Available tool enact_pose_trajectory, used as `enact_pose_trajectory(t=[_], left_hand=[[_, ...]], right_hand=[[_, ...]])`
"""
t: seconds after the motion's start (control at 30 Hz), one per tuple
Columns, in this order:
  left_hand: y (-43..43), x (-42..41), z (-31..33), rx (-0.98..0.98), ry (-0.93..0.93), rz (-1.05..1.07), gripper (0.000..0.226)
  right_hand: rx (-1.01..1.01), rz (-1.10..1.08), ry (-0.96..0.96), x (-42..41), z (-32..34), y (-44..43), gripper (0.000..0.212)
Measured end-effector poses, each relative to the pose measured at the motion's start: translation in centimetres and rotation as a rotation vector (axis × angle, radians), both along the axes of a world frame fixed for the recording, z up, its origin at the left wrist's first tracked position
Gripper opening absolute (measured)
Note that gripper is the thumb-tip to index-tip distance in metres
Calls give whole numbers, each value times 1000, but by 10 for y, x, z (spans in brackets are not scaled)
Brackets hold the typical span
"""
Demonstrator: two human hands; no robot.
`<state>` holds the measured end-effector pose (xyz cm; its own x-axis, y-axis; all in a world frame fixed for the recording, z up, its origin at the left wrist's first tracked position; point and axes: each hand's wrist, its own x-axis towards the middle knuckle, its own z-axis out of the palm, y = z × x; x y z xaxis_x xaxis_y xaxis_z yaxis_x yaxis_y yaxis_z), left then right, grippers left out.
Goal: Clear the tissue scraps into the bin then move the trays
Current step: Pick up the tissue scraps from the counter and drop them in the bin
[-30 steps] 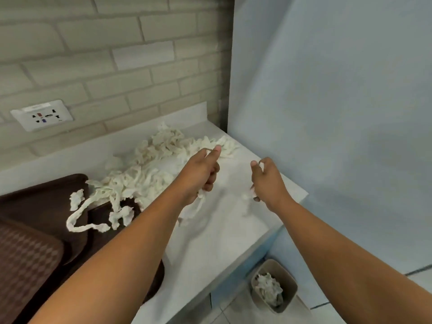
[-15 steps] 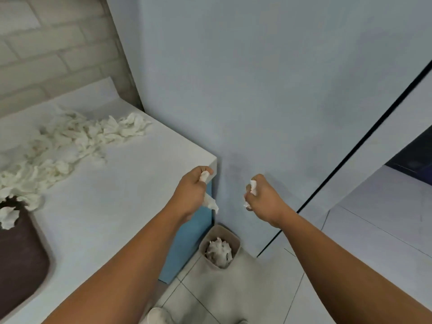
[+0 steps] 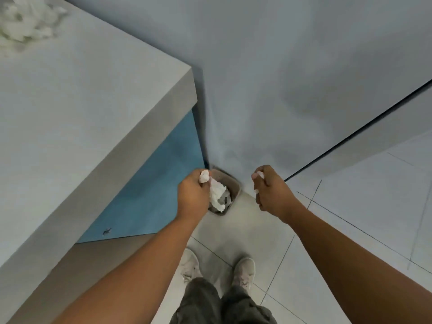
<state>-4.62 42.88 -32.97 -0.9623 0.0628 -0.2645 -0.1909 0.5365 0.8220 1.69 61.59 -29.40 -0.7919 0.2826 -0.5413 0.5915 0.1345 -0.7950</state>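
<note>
The left hand (image 3: 192, 197) is curled round a soft, crumpled white tissue scrap (image 3: 216, 191) hanging over the small grey plastic bin (image 3: 235, 187) on the floor. The right hand (image 3: 271, 191), beside the bin, grips a smaller white bit (image 3: 259, 176). Tissue is light, floppy and tears easily, so bunch it in a fist. More white scraps (image 3: 25, 19) lie on the flat grey counter (image 3: 81, 101)

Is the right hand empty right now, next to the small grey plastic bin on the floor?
No, the right hand grips a crumpled white tissue scrap that shows between its curled fingers.
</note>
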Motion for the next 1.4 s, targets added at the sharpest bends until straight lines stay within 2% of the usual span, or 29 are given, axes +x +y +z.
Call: enact_pose_trajectory(t=[0.07, 0.13, 0.27, 0.33, 0.43, 0.6, 0.67, 0.73, 0.8, 0.9, 1.0, 1.1, 1.27, 1.4], left_hand=[[0, -3, -44, -11, -7, 3, 10], [0, -8, -93, -34, -44, 13, 11], [4, -19, -175, -109, -109, 44, 13], [10, -25, -205, -182, -108, 21, 13], [18, -34, -252, -239, -128, -20, 16], [23, -43, -327, -290, -246, -48, 15], [23, -44, -352, -308, -310, -80, 23], [23, -45, -372, -312, -415, -122, 41], [23, -46, -382, -290, -464, -138, 53], [21, -49, -371, -316, -378, -149, 41], [10, -50, -355, -311, -350, -102, 39], [-3, -51, -346, -271, -353, -59, 37], [-16, -56, -342, -232, -321, -85, 35], [-21, -55, -345, -221, -314, -134, 37]], right_hand=[[34, 9, 8, -2, -40, 2, 27], [65, 19, -27, -2, -78, 3, 26], [-226, -172, -155, -1, -146, 3, 15], [-252, -207, -201, 0, -175, 4, 16], [-175, -183, -197, 6, -223, 5, 27], [12, -13, -175, 15, -284, 8, 39], [88, 40, -174, 16, -296, 9, 35], [153, 40, -158, 15, -305, 10, 29], [156, -14, -141, 12, -312, 12, 23], [100, -98, -125, 3, -314, 11, 17], [92, -102, -118, -13, -317, 3, 16], [109, -51, -132, -36, -331, -8, 19], [269, 107, -116, -76, -372, -31, 22], [295, 217, -173, -84, -402, -41, 40]])
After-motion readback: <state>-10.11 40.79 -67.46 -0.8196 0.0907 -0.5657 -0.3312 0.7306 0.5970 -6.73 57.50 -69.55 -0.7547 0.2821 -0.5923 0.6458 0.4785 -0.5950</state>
